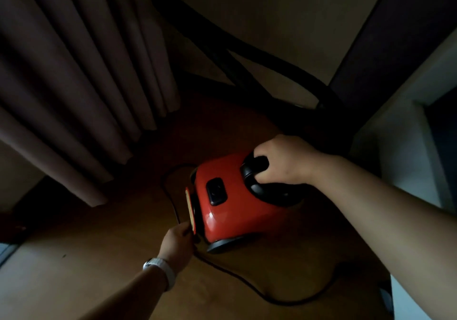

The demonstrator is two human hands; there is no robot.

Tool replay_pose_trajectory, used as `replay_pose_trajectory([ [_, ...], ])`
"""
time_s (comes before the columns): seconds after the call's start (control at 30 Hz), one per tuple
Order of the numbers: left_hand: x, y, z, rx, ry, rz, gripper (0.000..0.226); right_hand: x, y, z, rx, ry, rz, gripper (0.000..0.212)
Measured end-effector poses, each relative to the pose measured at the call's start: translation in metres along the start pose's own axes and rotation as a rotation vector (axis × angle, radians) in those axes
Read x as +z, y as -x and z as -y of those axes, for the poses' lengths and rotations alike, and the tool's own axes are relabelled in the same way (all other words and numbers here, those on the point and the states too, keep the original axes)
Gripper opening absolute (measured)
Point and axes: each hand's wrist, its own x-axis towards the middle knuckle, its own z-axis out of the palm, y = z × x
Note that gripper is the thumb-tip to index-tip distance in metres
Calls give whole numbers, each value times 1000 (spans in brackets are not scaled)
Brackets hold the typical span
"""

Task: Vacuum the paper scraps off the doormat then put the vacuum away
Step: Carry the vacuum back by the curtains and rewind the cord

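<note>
A red canister vacuum (230, 203) stands on the wooden floor in a dim corner. My right hand (284, 161) grips its black carry handle (257, 171) on top. My left hand (176, 241) is at the vacuum's rear end and pinches the black power cord (247, 282) where it meets the body. The cord loops over the floor toward the lower right. The vacuum's black hose (222, 45) curves up and away behind it. No doormat or paper scraps are in view.
Dark pleated curtains (74, 84) hang to the floor on the left. A pale wall (272, 22) stands behind the hose. A white cabinet or door frame (408, 146) rises on the right, close to the vacuum.
</note>
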Motion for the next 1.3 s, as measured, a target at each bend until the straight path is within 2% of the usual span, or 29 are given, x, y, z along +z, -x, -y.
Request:
replay_pose_trajectory([
  [0.13, -8, 10, -4, -20, -41, 26, 21, 3, -2, -7, 50, -38, -51, 23],
  [0.3, -20, 27, -28, 56, -129, 71, 28, 9, -7, -12, 109, -100, -112, 22],
  [0.4, -31, 33, -48, 150, -251, 89, 24, 9, -8, -16, 127, -102, -140, 21],
  [0.57, -63, 30, -72, 339, -701, 166, 24, 8, -5, -23, 135, -106, -164, 21],
  [0.73, -83, 26, -95, 463, -797, 418, 17, 11, -2, -22, 115, -52, -157, 19],
  [0.83, -95, 26, -117, 655, -935, 428, 26, 10, 0, -20, 112, -57, -146, 17],
  [0.9, -104, 18, -141, 731, -1002, 438, 21, 8, 3, -18, 100, -66, -124, 21],
  [1.0, -110, -3, -161, 707, -917, 461, 21, 6, 7, -17, 64, -75, -107, 26],
  [1.13, -107, -44, -166, 482, -670, 372, 8, 4, 11, -15, 45, -71, -145, 28],
  [1.23, -104, -66, -162, 336, -456, 371, 24, 4, 14, -15, 30, -62, -184, 25],
  [1.3, -105, -76, -156, 277, -334, 355, 28, 3, 16, -15, 25, -59, -193, 24],
])
